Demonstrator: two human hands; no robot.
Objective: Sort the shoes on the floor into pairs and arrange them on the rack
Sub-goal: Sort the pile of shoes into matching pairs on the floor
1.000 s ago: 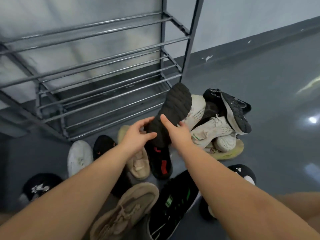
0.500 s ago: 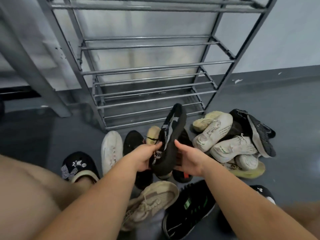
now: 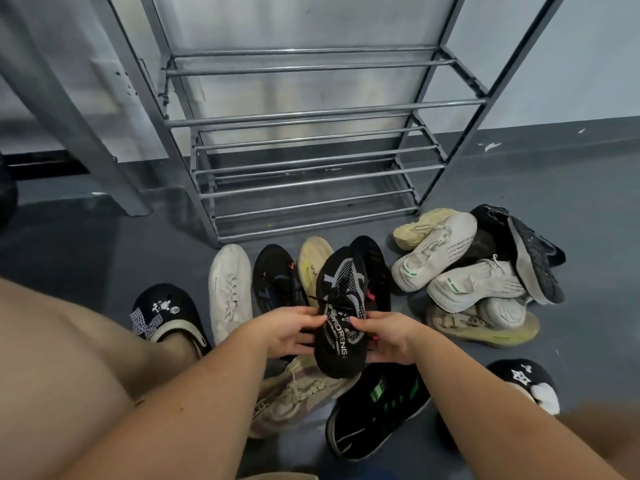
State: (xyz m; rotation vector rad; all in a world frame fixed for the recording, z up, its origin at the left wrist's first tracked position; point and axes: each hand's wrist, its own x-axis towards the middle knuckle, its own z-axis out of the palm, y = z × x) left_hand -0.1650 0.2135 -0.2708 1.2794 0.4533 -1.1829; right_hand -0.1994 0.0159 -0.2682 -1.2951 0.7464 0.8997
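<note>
A black sneaker with grey mesh and white lettering (image 3: pixel 341 306) is held upright, toe away from me, above the shoes on the floor. My left hand (image 3: pixel 287 332) grips its left side and my right hand (image 3: pixel 382 336) grips its right side. The grey metal rack (image 3: pixel 304 114) stands straight ahead, its bar shelves bare. Below the held shoe lie a white sneaker (image 3: pixel 230 292), a black sneaker with red marks (image 3: pixel 277 277), a sole-up yellow shoe (image 3: pixel 313 263), a beige knit sneaker (image 3: pixel 301 393) and a black sneaker with green stripes (image 3: pixel 377 414).
A heap of white, beige and black shoes (image 3: pixel 474 271) lies right of the rack's foot. My feet wear black clogs, one at left (image 3: pixel 166 315) and one at right (image 3: pixel 523 381). A grey slanted post (image 3: pixel 72 112) stands left of the rack.
The black sneaker has turned from sole-up to upper-side up between both hands and come lower and nearer to me. The view has swung to face the rack.
</note>
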